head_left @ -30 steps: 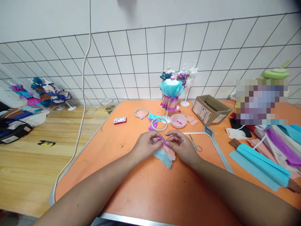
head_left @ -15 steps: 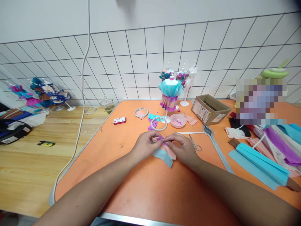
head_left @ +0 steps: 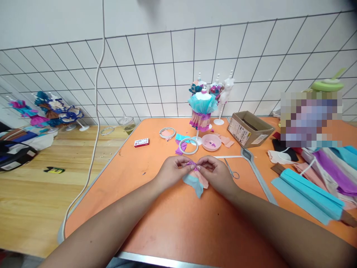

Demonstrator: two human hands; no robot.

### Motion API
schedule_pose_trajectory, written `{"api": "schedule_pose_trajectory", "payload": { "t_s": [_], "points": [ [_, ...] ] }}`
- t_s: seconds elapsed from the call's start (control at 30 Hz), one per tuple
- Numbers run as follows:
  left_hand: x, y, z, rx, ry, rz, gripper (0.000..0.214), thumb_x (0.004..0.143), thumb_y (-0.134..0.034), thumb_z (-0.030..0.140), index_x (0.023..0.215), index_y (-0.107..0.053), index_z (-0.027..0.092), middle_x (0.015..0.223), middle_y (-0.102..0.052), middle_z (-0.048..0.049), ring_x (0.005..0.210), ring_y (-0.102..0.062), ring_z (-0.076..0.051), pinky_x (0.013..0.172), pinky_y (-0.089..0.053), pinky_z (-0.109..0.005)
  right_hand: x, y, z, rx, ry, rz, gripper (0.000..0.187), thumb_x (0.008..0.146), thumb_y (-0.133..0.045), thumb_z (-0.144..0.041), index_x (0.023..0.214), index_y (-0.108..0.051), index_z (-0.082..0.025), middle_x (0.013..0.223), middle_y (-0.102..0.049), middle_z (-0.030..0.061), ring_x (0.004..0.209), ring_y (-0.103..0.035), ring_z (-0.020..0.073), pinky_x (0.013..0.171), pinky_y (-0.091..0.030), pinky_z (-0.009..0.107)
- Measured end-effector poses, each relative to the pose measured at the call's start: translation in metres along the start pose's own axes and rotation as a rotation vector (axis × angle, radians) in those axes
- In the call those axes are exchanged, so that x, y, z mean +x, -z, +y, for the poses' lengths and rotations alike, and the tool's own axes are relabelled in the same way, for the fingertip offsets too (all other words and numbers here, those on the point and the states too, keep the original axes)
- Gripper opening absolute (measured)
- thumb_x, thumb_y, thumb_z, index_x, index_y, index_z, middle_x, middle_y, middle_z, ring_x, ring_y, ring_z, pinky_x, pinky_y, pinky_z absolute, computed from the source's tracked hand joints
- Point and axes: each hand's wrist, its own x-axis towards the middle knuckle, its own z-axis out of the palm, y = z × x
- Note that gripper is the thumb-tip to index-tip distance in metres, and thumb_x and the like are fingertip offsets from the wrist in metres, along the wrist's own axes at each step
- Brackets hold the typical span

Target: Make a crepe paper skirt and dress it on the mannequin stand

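Observation:
Between my two hands is a piece of gathered crepe paper [head_left: 196, 181], purple along its pinched top, with peach and pale blue layers hanging below. My left hand [head_left: 175, 169] pinches the purple edge from the left. On the other side my right hand [head_left: 216, 172] grips the same edge between thumb and fingers. Just behind the hands lies a roll of white tape [head_left: 189, 146] over purple and turquoise scraps. A small pair of scissors [head_left: 232, 169] rests right of my right hand. Farther back stands a mini dress form [head_left: 203, 108] in a turquoise, peach and purple paper dress.
A pink bowl [head_left: 211, 143] holds small purple bits. Beyond it sits an open cardboard box [head_left: 250, 128]. Folded crepe paper [head_left: 309, 195] covers the right side. At left are a red-and-white small box [head_left: 141, 142], another tape roll [head_left: 167, 133] and a hanging white cable [head_left: 96, 108].
My fingers have shifted slightly along the purple gathered edge, showing more of it. The hanging paper layers have swung and folded a little. Both hands keep their hold.

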Motion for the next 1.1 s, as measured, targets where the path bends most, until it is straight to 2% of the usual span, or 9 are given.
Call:
{"api": "schedule_pose_trajectory", "payload": {
  "t_s": [0.23, 0.43, 0.57, 0.7, 0.83, 0.93, 1.1],
  "points": [
    [0.001, 0.003, -0.001, -0.048, -0.019, -0.042, 0.025, 0.073, -0.069, 0.039, 0.082, -0.071, 0.016, 0.084, -0.072, -0.0036, 0.081, -0.065, -0.017, 0.075, -0.050, -0.025, 0.000, 0.000, -0.001, 0.067, 0.021, -0.019, 0.012, 0.077, -0.066, -0.028, 0.084, -0.061, -0.019, 0.078, -0.064, 0.0019, 0.075, -0.061, 0.0156, 0.071, -0.050, 0.029],
    [0.000, 0.003, 0.006, -0.029, -0.005, 0.022, 0.028, 0.072, -0.069, 0.041, 0.081, -0.072, 0.015, 0.083, -0.072, -0.0052, 0.081, -0.065, -0.019, 0.076, -0.050, -0.028, 0.002, 0.005, -0.002, 0.041, 0.040, -0.007, 0.017, 0.075, -0.068, -0.030, 0.085, -0.061, -0.019, 0.078, -0.066, 0.0029, 0.075, -0.062, 0.0168, 0.071, -0.049, 0.030],
    [-0.001, 0.003, 0.007, 0.036, -0.036, 0.026, 0.027, 0.072, -0.068, 0.041, 0.082, -0.072, 0.016, 0.085, -0.073, -0.0053, 0.083, -0.065, -0.019, 0.078, -0.050, -0.029, 0.002, 0.004, -0.004, 0.050, -0.038, -0.037, 0.025, 0.076, -0.066, -0.031, 0.096, -0.057, -0.019, 0.071, -0.064, 0.0009, 0.071, -0.063, 0.0169, 0.066, -0.049, 0.029],
    [-0.003, 0.003, 0.008, 0.127, -0.083, 0.033, 0.021, 0.075, -0.066, 0.036, 0.082, -0.072, 0.018, 0.083, -0.072, -0.0032, 0.082, -0.065, -0.018, 0.078, -0.048, -0.027, 0.002, 0.002, -0.005, 0.024, -0.043, -0.048, 0.020, 0.075, -0.066, -0.035, 0.082, -0.061, -0.017, 0.069, -0.061, 0.0013, 0.067, -0.059, 0.0151, 0.062, -0.048, 0.028],
    [-0.003, 0.003, 0.009, 0.142, -0.063, 0.023, 0.018, 0.075, -0.065, 0.034, 0.081, -0.072, 0.018, 0.083, -0.072, -0.0026, 0.082, -0.065, -0.018, 0.078, -0.047, -0.026, 0.003, 0.002, -0.004, 0.022, -0.043, -0.054, 0.019, 0.073, -0.068, -0.033, 0.079, -0.061, -0.017, 0.071, -0.060, 0.0011, 0.068, -0.057, 0.0141, 0.063, -0.047, 0.027],
    [-0.001, 0.005, 0.007, 0.062, -0.001, -0.023, 0.023, 0.072, -0.068, 0.037, 0.082, -0.072, 0.016, 0.084, -0.072, -0.0046, 0.084, -0.065, -0.019, 0.079, -0.048, -0.028, 0.003, 0.003, -0.003, 0.059, -0.053, -0.091, 0.019, 0.074, -0.067, -0.034, 0.079, -0.062, -0.016, 0.072, -0.061, 0.0011, 0.069, -0.057, 0.0139, 0.065, -0.047, 0.027],
    [0.002, 0.011, 0.003, -0.192, 0.098, -0.189, 0.033, 0.069, -0.073, 0.038, 0.091, -0.070, 0.014, 0.090, -0.072, -0.0077, 0.085, -0.066, -0.020, 0.079, -0.050, -0.030, 0.003, 0.003, -0.004, 0.101, -0.077, -0.137, 0.019, 0.073, -0.068, -0.034, 0.079, -0.062, -0.017, 0.072, -0.061, 0.0004, 0.069, -0.058, 0.0138, 0.064, -0.047, 0.026]
  ]
}}
